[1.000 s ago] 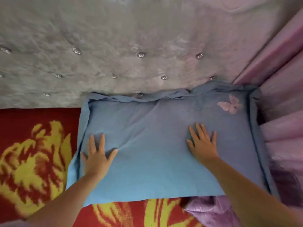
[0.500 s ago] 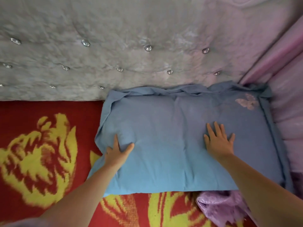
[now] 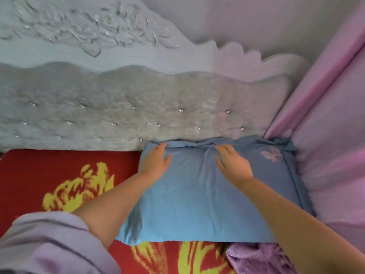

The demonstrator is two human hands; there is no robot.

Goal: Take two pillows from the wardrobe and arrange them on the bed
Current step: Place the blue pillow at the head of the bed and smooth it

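Carved tufted grey headboard [image 3: 138, 107], pale wall [image 3: 256, 22] behind, pink curtain [image 3: 331, 119] right.

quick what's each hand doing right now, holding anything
Left hand: open, flat on the blue pillow near its top left corner, gripping nothing.
Right hand: open, fingers spread on the pillow's top edge, gripping nothing.

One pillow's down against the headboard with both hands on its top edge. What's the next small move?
Probably smooth the bunched flap along the blue pillow top edge: left hand and right hand already rest there, open, where fabric wrinkles against the headboard. No second pillow shows.
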